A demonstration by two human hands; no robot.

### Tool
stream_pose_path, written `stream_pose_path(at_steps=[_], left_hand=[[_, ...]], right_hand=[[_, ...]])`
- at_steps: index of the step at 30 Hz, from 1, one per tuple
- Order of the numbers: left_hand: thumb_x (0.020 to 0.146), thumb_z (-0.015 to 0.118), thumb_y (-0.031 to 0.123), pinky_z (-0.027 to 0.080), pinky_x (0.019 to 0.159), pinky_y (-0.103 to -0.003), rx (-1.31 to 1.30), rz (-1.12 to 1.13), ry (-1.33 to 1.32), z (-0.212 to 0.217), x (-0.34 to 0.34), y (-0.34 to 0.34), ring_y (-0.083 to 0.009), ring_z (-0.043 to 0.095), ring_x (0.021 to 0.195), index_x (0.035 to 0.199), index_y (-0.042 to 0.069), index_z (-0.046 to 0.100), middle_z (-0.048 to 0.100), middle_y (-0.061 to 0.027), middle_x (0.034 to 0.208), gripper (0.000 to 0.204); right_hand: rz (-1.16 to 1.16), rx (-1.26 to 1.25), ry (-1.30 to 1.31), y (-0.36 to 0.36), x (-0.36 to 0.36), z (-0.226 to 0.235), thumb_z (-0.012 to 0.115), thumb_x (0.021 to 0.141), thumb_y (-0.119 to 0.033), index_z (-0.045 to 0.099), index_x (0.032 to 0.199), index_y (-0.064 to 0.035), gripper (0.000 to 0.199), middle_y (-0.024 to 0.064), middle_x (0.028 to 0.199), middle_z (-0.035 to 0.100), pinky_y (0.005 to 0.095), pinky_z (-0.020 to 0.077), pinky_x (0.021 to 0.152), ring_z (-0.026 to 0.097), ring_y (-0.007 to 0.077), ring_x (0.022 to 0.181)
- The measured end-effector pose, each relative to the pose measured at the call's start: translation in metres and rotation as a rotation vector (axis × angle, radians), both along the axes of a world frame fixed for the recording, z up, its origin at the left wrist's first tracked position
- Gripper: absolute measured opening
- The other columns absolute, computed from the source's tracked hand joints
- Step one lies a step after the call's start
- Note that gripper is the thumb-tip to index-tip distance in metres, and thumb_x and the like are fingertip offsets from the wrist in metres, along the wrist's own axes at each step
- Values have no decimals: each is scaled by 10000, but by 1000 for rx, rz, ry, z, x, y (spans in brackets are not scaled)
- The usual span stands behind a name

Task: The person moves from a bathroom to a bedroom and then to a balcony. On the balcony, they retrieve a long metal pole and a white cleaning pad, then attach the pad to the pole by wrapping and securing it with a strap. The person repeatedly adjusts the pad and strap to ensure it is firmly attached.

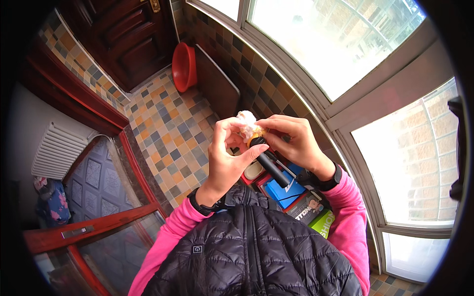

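Both my hands are raised together in front of my chest. Between them is a fluffy white bunch with a yellow part below it. A black cylindrical rod slants down and to the right from there; I cannot tell whether it is joined to the bunch. My left hand is closed around the left side, its fingers at the white bunch and its thumb against the rod's upper end. The fingertips of my right hand pinch the bunch's right edge beside the yellow part.
Under my hands lie a blue flat item, a grey printed box and a green package. A red basin leans by a dark board at the tiled wall. Windows line the right; a white radiator stands left.
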State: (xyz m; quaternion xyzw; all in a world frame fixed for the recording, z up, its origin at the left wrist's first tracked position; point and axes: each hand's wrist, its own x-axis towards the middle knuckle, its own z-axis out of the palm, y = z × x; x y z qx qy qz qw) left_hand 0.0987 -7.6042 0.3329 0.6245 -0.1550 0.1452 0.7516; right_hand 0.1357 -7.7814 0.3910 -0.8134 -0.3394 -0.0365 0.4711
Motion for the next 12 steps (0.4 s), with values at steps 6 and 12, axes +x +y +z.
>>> stream_pose_path(at_steps=[6,12], left_hand=[[813,818,70,520,699,-207,-43,-34,62,1,3,0,-70,630,812,1056,47,516,649,-38,940,389],[826,804,61,525,728,-223,-67,-40,68,2,5,-1,-71,643,843,1055,57,526,674,-42,956,360]], right_hand=[[58,52,139,-6,0,-2,686,805,-6,675,1151,22,347,88,911,668,236,509,610,637,97,696],[117,87,282,-9,4,-2,758,863,-142,666,1211,-13,382,63,986,670,252,523,643,646,125,722]])
